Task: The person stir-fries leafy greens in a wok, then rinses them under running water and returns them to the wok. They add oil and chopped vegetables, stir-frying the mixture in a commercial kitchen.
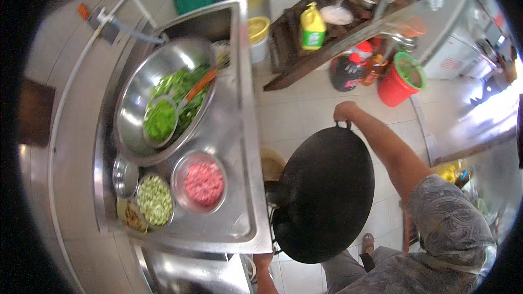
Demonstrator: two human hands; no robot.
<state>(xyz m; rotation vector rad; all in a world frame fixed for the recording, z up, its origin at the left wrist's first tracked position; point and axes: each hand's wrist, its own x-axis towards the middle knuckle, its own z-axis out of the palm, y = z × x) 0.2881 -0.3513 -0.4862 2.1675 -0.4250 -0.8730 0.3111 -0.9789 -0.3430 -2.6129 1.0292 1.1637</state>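
A large black wok (331,192) hangs steeply tilted beside the steel sink counter (241,130). My right hand (345,111) is closed around its upper loop handle, with the arm stretched out. Down by the counter's front corner, my left hand (263,259) is at the wok's lower handle, and the counter edge partly hides its fingers. On the counter a wide steel basin (132,90) holds leafy greens (192,81) and a smaller bowl of chopped greens (160,120). Next to it sit bowls of raw minced meat (204,183) and diced pale-green vegetable (154,200).
An orange-handled utensil (202,83) lies across the basin. Beyond the wok are a red bucket (398,87), a dark-filled jug (347,71) and a low wooden shelf (310,59) bearing a yellow bottle (313,28). A second steel surface (192,271) adjoins the counter.
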